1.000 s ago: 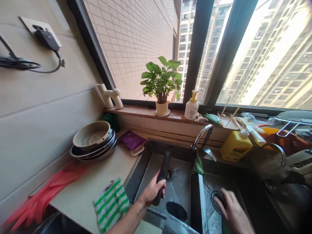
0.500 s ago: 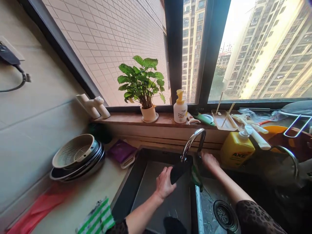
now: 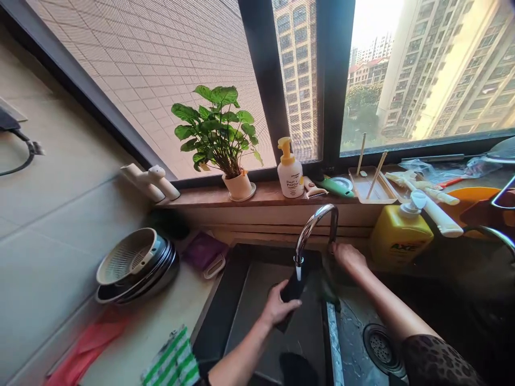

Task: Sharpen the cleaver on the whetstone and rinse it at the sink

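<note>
My left hand (image 3: 277, 309) is closed around a black handle-like object (image 3: 292, 288) and holds it over the left sink basin (image 3: 237, 316), right under the spout of the curved chrome faucet (image 3: 316, 228). A thin stream of water (image 3: 298, 272) runs from the spout onto the black object. My right hand (image 3: 349, 256) reaches behind the faucet's base and rests on the tap handle there; its fingers are mostly hidden by the faucet.
Stacked pans with a beige colander (image 3: 134, 262) sit on the left counter, beside a purple cloth (image 3: 203, 251), a red glove (image 3: 86, 348) and a green striped cloth (image 3: 175, 364). The sill holds a potted plant (image 3: 219, 139), soap pump (image 3: 289, 170) and yellow detergent bottle (image 3: 400, 236). Right basin drain (image 3: 382, 348).
My right hand went from the right basin up to the faucet base. My left hand brought the black object under the spout, and water now runs.
</note>
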A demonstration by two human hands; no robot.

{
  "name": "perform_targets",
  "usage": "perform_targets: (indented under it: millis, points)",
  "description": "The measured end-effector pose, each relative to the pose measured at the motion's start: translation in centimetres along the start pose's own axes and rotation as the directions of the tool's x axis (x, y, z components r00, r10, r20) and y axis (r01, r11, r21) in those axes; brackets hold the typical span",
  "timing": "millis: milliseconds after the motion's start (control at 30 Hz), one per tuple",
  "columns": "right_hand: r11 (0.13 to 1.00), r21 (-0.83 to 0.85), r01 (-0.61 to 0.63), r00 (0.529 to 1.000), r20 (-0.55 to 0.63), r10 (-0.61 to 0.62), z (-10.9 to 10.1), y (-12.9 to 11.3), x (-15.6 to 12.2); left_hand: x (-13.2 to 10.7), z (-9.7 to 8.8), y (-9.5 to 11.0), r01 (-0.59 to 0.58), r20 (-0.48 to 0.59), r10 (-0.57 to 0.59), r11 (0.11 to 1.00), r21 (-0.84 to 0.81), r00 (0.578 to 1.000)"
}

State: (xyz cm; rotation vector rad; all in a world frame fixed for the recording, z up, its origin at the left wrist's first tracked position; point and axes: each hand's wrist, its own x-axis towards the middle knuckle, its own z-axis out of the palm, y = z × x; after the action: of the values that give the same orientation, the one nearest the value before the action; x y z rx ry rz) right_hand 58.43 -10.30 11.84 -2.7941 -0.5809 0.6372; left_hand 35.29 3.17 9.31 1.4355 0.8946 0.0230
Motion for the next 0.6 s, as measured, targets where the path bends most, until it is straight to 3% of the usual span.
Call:
perform_targets:
  millis: [33, 100, 267, 433, 600]
  points:
    - [1.0, 0.001, 0.0, 1.0, 0.001, 0.0, 0.0, 0.0, 0.0, 0.5, 0.6, -0.1, 0.103, 0.045, -0.097, 0.985, -0.14, 0.994]
    - [1.0, 0.001, 0.003, 1.0, 0.001, -0.003, 0.1, 0.1, 0.1, 1.6, 2.1, 0.0, 0.242, 0.112, -0.219, 0.935, -0.259, 0.969]
    - [1.0, -0.007, 0.013, 1.0, -0.007, -0.013, 0.1, 0.2, 0.1, 3.9, 5.5, 1.8, 0.425, 0.201, -0.375, 0.785, -0.45, 0.905]
    - [0.999, -0.032, 0.007, 1.0, -0.024, -0.008, 0.3, 0.2, 0.1, 5.3, 6.2, 4.0, 0.463, 0.235, -0.406, 0.673, -0.577, 0.883]
    - [0.994, -0.113, 0.016, 0.998, -0.064, -0.024, 0.1, 0.2, -0.3, 6.6, 5.5, 5.2, 0.429, 0.215, -0.384, 0.657, -0.619, 0.898]
